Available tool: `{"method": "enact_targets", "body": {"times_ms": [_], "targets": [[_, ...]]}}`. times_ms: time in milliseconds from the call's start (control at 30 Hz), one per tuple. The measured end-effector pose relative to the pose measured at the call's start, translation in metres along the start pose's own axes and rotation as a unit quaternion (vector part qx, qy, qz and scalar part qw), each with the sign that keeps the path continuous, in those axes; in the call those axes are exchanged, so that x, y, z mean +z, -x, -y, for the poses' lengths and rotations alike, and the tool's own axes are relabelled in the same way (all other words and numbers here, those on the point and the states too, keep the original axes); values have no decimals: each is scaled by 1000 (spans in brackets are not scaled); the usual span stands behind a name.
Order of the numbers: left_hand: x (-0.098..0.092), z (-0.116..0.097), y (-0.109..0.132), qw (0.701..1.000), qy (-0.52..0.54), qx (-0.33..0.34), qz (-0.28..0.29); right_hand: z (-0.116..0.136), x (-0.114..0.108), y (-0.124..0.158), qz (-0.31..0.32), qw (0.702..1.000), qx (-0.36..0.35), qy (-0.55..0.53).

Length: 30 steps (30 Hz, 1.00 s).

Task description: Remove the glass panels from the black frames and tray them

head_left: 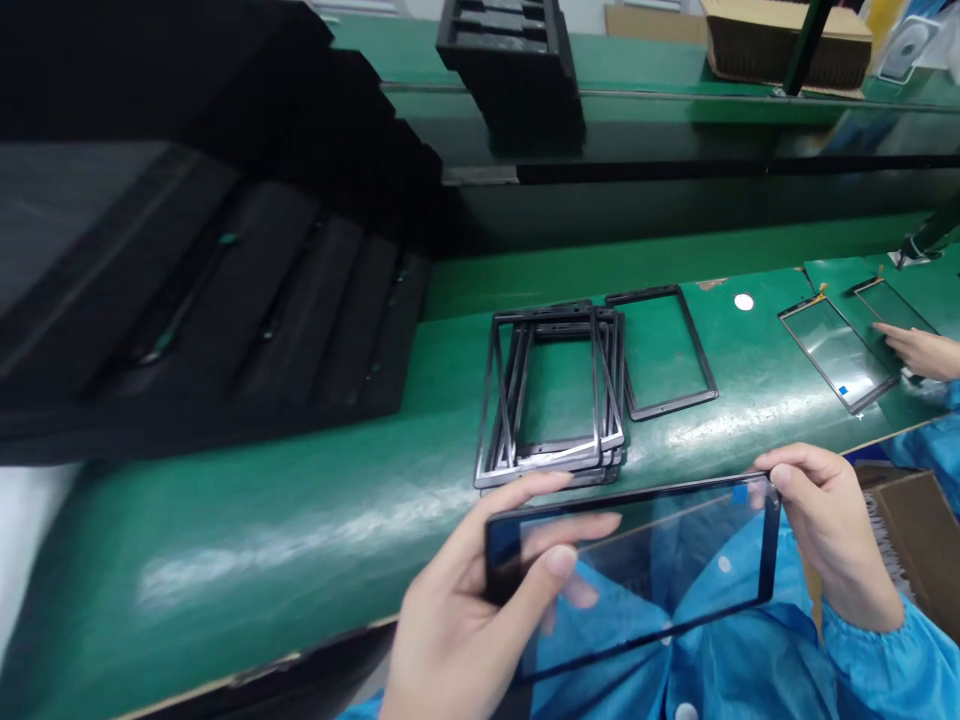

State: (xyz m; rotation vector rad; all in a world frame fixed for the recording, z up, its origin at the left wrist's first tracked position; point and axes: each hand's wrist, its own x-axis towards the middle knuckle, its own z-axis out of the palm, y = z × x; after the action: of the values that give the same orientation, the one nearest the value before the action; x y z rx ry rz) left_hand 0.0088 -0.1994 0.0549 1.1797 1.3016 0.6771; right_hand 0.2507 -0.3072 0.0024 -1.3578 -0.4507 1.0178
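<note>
Between my two hands a clear touch screen panel [645, 565] with a black border is held tilted over my lap, at the table's front edge. My left hand [480, 600] grips its left end, with the thumb on the near face and fingers along the top edge and behind. The fingers of my right hand [832, 530] pinch its upper right corner, by a small blue tab. Just beyond the panel lies a loose stack of black rectangular frames [544, 465]. One or more further black frames [671, 408] lie to the right of the stack.
Tall stacked black trays [315, 300] stand at the left of the green table [262, 530]. More black trays [517, 60] rest on the back shelf beside a cardboard box [787, 45]. At right lie two glass panels [836, 350], with a co-worker's hand [922, 350] on the farther one.
</note>
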Motion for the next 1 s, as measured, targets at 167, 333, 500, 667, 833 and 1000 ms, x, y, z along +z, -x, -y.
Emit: {"method": "enact_targets", "body": {"times_ms": [167,333,500,667,833,1000], "targets": [[5,-2,3,1000,1,-14,11,-9,-7,0,-39,998,11,53],[7,-1,2,1000,4,-14,28,-12,-9,0,-23,997,12,69],[6,0,2,1000,-4,-17,23,-9,-1,1,-17,997,8,78],[6,1,2,1000,-8,-8,13,-6,5,-1,-22,998,-5,50],[5,3,2,1000,-24,-7,4,-5,6,1,-22,999,-15,32],[-1,10,-1,998,-55,18,23,-4,12,6,-52,996,-45,53]]}}
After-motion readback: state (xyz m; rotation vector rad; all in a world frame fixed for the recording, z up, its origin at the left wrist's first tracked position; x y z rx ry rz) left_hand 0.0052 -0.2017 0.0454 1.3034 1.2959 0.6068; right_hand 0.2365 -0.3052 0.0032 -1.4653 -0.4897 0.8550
